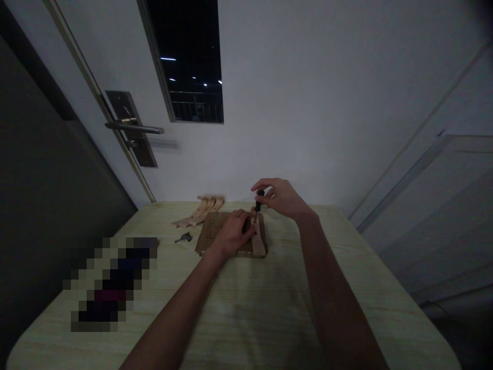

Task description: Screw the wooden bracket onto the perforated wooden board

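Note:
My right hand (281,198) grips a small black-handled screwdriver (260,198) from above, thumb and fingers around the handle. The screwdriver stands nearly upright, its tip down at a light wooden piece (258,245). Against that piece, my left hand (235,232) is closed, thumb on the near side and fingers at the far side. Under both lies a brown cardboard slab (210,231) with small holes in its left part. Whether a screw sits under the tip is too small to tell.
Several curved wooden pieces (208,208) lie behind the cardboard's left side. A small pile of screws (186,237) is to its left. A pixelated dark object (123,275) lies at the table's left. Behind the pale wooden table (246,318) stands a white door with a metal handle (134,127).

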Available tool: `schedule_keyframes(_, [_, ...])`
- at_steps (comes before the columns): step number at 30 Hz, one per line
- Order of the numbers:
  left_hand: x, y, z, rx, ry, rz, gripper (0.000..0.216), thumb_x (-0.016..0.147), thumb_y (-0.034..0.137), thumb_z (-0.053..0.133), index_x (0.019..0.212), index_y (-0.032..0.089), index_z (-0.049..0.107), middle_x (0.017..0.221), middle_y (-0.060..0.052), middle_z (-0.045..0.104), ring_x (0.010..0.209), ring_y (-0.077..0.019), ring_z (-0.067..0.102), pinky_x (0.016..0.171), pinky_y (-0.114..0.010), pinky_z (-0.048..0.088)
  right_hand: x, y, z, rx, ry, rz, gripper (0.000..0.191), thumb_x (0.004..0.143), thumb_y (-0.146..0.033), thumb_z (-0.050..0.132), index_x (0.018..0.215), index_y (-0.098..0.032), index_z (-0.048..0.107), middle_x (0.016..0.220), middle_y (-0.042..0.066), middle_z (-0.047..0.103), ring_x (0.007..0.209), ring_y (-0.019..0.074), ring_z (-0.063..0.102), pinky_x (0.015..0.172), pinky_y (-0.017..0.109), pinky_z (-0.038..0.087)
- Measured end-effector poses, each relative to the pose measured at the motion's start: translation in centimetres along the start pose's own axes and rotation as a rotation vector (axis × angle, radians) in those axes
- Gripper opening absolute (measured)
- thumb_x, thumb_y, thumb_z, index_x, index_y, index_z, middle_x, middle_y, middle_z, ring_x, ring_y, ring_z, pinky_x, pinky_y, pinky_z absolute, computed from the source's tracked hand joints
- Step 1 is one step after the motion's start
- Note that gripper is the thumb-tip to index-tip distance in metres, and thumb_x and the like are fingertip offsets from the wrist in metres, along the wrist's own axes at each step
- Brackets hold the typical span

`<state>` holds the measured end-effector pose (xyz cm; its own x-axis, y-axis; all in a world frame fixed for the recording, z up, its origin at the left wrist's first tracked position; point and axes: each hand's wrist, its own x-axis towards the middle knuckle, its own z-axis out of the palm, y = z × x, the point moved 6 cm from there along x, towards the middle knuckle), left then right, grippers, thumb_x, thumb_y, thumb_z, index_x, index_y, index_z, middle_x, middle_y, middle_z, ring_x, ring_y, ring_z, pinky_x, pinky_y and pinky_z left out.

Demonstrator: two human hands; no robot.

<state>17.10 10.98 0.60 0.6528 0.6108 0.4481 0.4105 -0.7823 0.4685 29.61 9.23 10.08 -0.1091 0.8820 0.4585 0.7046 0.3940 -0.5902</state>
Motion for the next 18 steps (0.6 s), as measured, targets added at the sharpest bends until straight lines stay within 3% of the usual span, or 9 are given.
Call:
schedule_keyframes(11, [-0.03,0.04,-0.06,-0.004,0.002,0.010,0.020,0.085,0.024,0.051,0.103,0.016,0.057,0.097,-0.008,0.058,0.093,-0.0217,0.054,0.084,-0.036,0.045,-0.16,-0.53,-0.27,-0.027,0.011,0.004,0.022,0.075,-0.012,0.058,0.094,-0.016,0.070,0.088,0.005,0.069,0.063,0.0106,0.060,0.061,0.025,0.049])
schedule_keyframes(18, [-0.05,0.05,-0.04,-0.010,-0.005,-0.004,0.021,0.084,0.024,0.051,0.103,0.018,0.056,0.097,-0.008,0.058,0.094,-0.0219,0.054,0.085,-0.037,0.045,-0.08,-0.95,-0.72,-0.066,0.051,0.033,0.011,0.072,-0.021,0.067,0.082,-0.016,0.070,0.071,0.003,0.064,0.060,0.0101,0.056,0.058,0.023,0.045])
